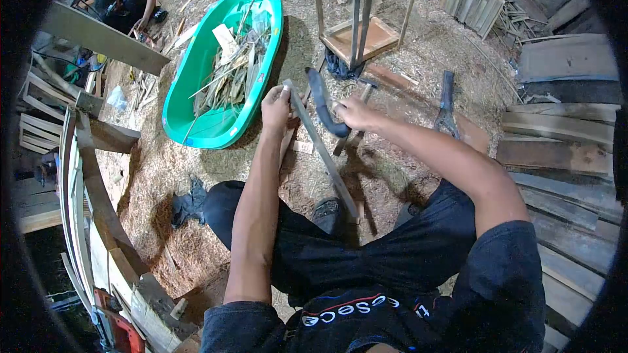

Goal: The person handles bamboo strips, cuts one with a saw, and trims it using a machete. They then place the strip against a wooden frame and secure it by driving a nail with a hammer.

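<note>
My left hand (277,106) is closed round the upper end of a long thin wooden strip (322,149), which slants down toward my right shoe. Just right of the strip, my right hand (354,112) is closed on a dark curved tool (321,101). The tool's exact kind is hard to make out. Strip and tool are close together with a small gap between them. Beneath my right hand, a hammer (366,91) appears by a piece of wood on the ground.
A green tub (176,108) of wood scraps stands ahead left. An upturned stool (381,38) and a slatted crate (472,1) are farther ahead. Planks (562,157) lie at right, curved boards (98,202) at left. Another person (127,6) crouches at upper left.
</note>
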The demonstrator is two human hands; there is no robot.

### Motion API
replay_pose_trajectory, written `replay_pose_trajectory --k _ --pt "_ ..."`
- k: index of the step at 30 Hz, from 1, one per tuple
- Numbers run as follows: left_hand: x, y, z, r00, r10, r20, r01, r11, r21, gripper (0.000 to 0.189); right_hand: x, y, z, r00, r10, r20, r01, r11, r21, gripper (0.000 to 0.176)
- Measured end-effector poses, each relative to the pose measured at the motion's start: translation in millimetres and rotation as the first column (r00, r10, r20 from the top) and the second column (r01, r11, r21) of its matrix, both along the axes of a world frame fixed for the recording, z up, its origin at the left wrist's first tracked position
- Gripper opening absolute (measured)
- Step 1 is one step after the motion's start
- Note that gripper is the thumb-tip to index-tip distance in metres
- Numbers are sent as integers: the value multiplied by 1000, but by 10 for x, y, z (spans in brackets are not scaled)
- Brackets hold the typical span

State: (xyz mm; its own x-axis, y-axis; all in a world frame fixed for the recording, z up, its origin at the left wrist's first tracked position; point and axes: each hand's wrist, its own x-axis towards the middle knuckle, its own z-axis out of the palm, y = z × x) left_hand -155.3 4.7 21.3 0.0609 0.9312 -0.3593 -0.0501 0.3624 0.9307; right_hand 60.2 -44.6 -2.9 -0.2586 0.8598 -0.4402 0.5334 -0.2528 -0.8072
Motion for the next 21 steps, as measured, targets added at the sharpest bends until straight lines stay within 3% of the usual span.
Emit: replay_pose_trajectory --k 1,4,5,8,9,11,12,14,15,16,19,21 --pt "5 33 53 999 22 37 -22 1000 3 26 11 21 64 998 26 60 -22 997 -72 41" --pt "91 112 180 991 44 125 -45 999 11 25 39 -33 255 984 22 -178 -42 993 -113 46" --pt "140 173 165 985 56 166 -60 998 17 25 103 -66 335 977 96 -189 -129 976 -173 50" --pt "277 267 90 973 67 222 -82 995 61 24 177 -241 500 969 205 -137 -232 947 -222 51" --pt "345 280 101 974 77 212 -92 994 63 24 214 -251 562 962 272 0 -266 940 -214 50" --pt "498 336 55 961 121 248 -136 990 46 25 312 -274 594 979 201 15 -195 963 -185 45" --pt "560 371 -5 975 111 194 -124 990 59 25 367 -285 611 986 166 21 -160 973 -167 43" --pt "707 468 -96 992 87 88 -95 991 92 26 492 -281 658 998 -57 -41 50 987 -154 31" --pt "788 547 -293 990 66 129 -79 992 102 26 573 -273 688 983 -167 -73 155 977 -149 26" --pt "855 590 -331 999 -6 -40 11 993 114 29 684 -247 721 956 -274 -106 258 956 -144 21" --pt "1203 872 -854 911 -84 -405 217 931 294 51 1170 -187 487 957 -290 -26 286 954 -95 20" --pt "1454 964 -886 797 -98 -596 347 882 319 70 1418 -225 463 951 -309 2 308 948 -76 21"
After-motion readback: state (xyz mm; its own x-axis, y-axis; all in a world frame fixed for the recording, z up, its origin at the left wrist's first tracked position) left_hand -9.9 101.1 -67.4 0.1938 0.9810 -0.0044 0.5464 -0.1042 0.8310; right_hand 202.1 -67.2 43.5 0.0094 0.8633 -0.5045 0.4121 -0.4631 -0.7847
